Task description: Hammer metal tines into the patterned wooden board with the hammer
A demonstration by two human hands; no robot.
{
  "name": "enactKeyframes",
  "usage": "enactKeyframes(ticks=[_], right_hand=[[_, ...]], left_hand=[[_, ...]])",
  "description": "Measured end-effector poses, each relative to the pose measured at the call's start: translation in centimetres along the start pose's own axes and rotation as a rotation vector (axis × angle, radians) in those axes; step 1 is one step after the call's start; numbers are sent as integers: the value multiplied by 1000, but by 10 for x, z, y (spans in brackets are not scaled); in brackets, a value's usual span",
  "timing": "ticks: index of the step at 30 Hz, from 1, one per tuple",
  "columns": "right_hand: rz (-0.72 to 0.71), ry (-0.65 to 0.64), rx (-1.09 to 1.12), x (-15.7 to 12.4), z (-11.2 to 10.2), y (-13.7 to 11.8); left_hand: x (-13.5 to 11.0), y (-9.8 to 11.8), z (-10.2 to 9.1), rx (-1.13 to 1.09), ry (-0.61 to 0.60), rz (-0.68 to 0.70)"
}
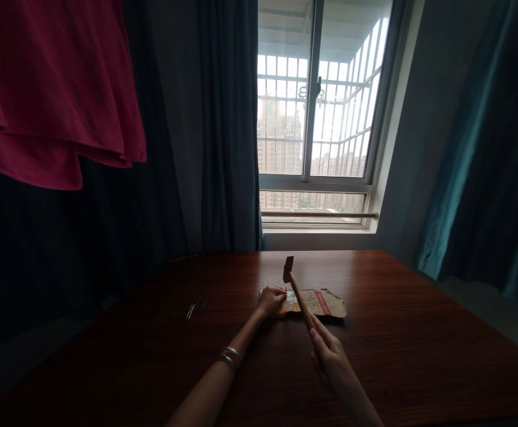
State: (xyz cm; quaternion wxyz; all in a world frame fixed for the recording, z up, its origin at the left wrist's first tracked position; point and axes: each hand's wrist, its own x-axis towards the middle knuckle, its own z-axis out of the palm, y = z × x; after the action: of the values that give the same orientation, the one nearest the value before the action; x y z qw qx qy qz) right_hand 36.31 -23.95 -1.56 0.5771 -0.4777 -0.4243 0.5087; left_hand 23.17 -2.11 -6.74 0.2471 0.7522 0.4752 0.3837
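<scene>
My left hand [270, 300] rests at the left end of a piece of cardboard [334, 306]. Its fingers pinch a thin upright nail [286, 290] against the surface. The cardboard is dotted with many small holes, carries a red printed band, and has a ragged far edge. My right hand [328, 350] is wrapped round the wooden handle of a hammer [302, 305]. The hammer is raised and tilted, its head up and beyond the nail, apart from it. Bracelets circle my left wrist. The nail's tip is too small to make out.
Several loose nails [190, 311] lie on the dark wooden table [396, 332], left of the cardboard. Behind the table is a barred window [314, 118] with dark curtains [229, 130] beside it. A pink cloth [54, 83] hangs at the upper left.
</scene>
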Motion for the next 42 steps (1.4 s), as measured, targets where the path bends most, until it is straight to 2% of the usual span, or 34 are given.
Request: enactKeyframes(ticks=[9, 15, 23, 29, 35, 42], right_hand=[[88, -20, 21, -5, 7, -26], [47, -36, 45, -3, 5, -14], [113, -29, 39, -8, 9, -31], [146, -40, 41, -3, 1, -26], [133, -42, 41, -1, -3, -23], [149, -19, 40, -2, 3, -29]], left_hand=[[1, -2, 2, 4, 0, 8], [2, -6, 2, 25, -1, 35], [-1, -1, -2, 0, -17, 34], [-2, 4, -3, 6, -6, -32], [1, -3, 0, -18, -11, 7], [1, -4, 0, -15, -10, 19]])
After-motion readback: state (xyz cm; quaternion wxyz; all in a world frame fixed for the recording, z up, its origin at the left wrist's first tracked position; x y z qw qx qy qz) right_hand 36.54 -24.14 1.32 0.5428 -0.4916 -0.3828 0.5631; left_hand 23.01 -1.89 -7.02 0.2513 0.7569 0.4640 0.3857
